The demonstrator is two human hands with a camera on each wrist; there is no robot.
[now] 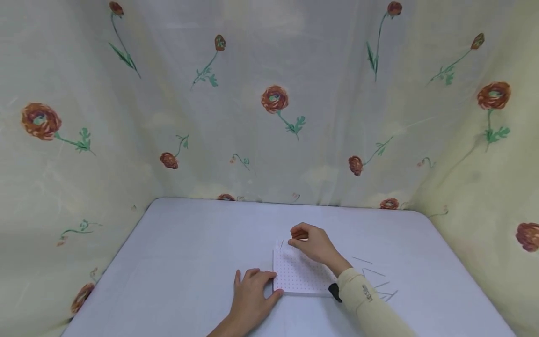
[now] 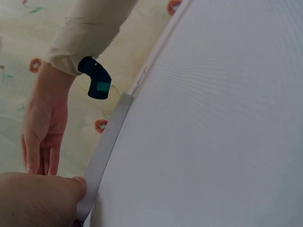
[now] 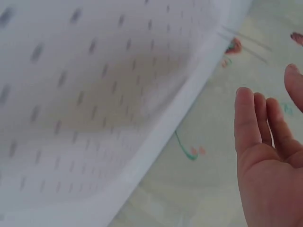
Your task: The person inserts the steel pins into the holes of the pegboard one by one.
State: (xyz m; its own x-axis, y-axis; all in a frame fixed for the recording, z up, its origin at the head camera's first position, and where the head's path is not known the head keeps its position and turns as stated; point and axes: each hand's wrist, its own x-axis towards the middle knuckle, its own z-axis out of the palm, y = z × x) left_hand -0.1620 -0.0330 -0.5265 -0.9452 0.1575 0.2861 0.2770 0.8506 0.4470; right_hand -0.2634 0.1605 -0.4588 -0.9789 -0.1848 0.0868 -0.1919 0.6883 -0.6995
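Observation:
A white pegboard (image 1: 301,276) with a grid of small holes lies on the table. My left hand (image 1: 251,297) holds its near left corner, the thumb on the front edge and the index finger on the left side. Two thin metal pins (image 1: 280,244) stand at the board's far left corner, one of them tilted. Just right of these pins, my right hand (image 1: 313,243) hovers above the board's far edge. In the right wrist view its fingers (image 3: 246,113) are fairly straight, the thumb stands apart, and no object shows between them.
Several loose thin pins (image 1: 375,271) lie scattered on the white table (image 1: 202,243) to the right of the board, partly behind the right sleeve (image 1: 370,299). A flowered curtain (image 1: 252,117) surrounds the table at the back and sides.

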